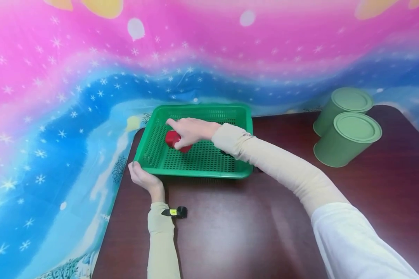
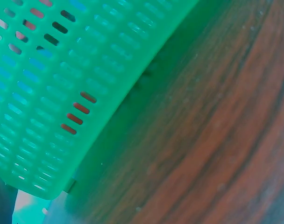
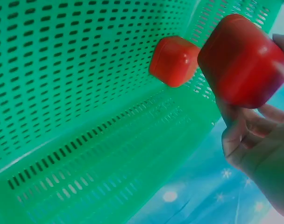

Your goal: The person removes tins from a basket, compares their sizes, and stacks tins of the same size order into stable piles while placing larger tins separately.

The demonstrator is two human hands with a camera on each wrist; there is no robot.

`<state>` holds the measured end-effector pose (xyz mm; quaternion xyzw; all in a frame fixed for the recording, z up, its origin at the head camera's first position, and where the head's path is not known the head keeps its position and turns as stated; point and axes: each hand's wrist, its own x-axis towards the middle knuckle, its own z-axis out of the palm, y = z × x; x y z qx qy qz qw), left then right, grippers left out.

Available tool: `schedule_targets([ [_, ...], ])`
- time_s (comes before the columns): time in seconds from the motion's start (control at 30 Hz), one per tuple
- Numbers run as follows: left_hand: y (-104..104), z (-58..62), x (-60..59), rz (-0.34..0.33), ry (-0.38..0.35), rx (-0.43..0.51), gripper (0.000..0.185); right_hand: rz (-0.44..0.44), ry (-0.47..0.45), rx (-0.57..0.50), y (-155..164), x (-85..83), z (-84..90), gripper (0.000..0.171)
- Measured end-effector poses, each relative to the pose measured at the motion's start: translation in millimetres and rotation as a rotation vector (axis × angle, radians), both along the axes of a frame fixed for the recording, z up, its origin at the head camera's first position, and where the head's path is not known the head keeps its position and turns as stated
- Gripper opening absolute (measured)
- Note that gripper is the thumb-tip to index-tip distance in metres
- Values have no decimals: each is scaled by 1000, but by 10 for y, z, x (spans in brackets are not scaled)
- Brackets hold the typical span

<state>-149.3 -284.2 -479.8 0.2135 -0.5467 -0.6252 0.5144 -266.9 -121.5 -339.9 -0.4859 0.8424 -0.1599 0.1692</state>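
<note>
My right hand (image 1: 192, 130) reaches over the green plastic basket (image 1: 195, 172) and holds a red rounded cube (image 3: 244, 60) between thumb and fingers. Another red rounded cube (image 3: 174, 60) lies in the basket, close to the held one in the right wrist view. From the head, the right hand partly covers the red shapes. At the basket's near left corner, my left hand (image 1: 144, 178) grips the rim, its fingers partly hidden by the basket wall. The left wrist view shows the basket's slotted side but not the fingers.
Two green lidded canisters (image 1: 349, 139) stand one behind the other at the table's right. The dark wooden table (image 1: 223, 224) extends in front of the basket. A colourful snowflake-patterned cloth (image 1: 101, 93) hangs behind and along the left side.
</note>
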Motion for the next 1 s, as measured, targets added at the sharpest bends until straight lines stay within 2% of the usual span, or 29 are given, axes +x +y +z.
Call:
schedule_targets([
  [0.23, 20, -18, 8, 9, -4, -3, 31, -31, -83, -160, 306, -38, -10, 54],
  [0.33, 21, -11, 10, 12, 0, 2, 31, -100, -147, -263, 466, -56, -15, 47],
  [0.43, 23, 8, 9, 6, 14, 9, 31, -206, -228, -375, 644, -81, -4, 45],
  [0.6, 28, 19, 12, -3, 17, 3, 31, -320, -381, -529, 950, -142, 46, 49],
  [0.83, 5, 0, 25, -1, -4, 2, 32, -337, -667, -679, 1338, -202, 68, 59],
  [0.9, 3, 3, 27, -5, -9, 12, 32, -352, -714, -696, 1443, -205, 45, 66],
  [1.0, 2, 15, 40, -5, -15, 16, 32, -390, -733, -702, 1598, -178, 2, 78],
])
